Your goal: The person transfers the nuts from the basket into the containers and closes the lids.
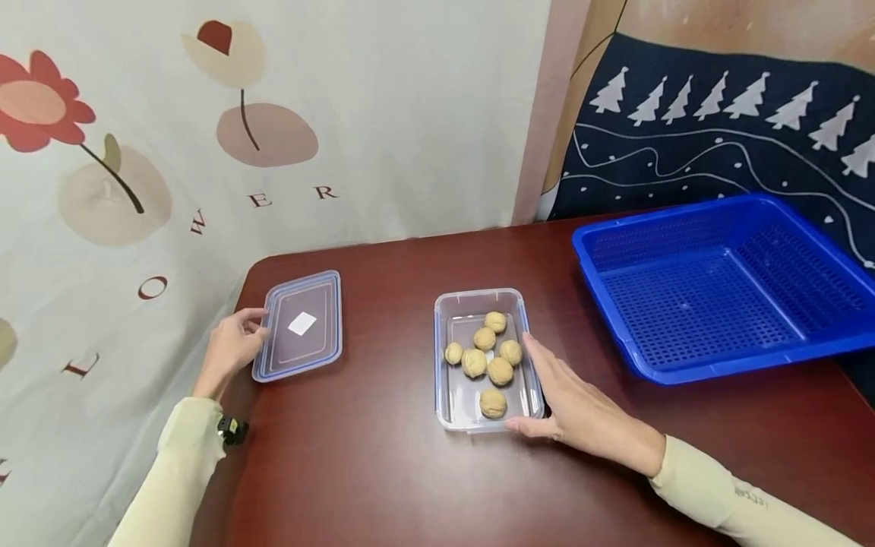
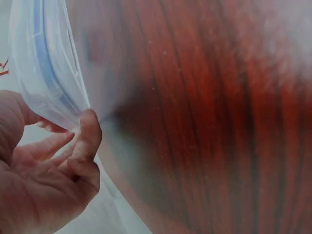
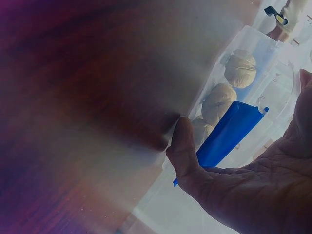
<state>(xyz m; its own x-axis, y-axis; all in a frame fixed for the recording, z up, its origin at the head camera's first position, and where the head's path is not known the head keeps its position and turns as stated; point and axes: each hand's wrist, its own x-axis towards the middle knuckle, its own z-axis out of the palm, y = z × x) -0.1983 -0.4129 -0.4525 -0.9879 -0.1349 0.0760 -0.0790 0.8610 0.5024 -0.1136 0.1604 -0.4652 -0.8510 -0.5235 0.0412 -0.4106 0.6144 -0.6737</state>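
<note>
In the head view, a clear plastic food container [image 1: 456, 399] with a blue-trimmed rim stands on the table. Several walnuts [image 1: 493, 403] lie on its floor. My right hand [image 1: 588, 418] is spread along the container's right side, thumb at the near right corner, fingers fairly straight against the wall. A blue latch flap [image 3: 229, 135] shows by that hand in the right wrist view. At the left, my left hand [image 1: 235, 346] pinches the left edge of a clear lid [image 1: 317, 300] with a blue seal and a white label. The left wrist view shows the thumb and fingers at the lid's corner.
A large blue plastic basket [image 1: 615, 334] with perforated sides stands on the right of the dark red table [image 1: 383, 425]. A white flower-printed curtain [image 1: 410, 114] hangs behind and along the left, with a dark tree-patterned cloth [image 1: 683, 163] at the back right.
</note>
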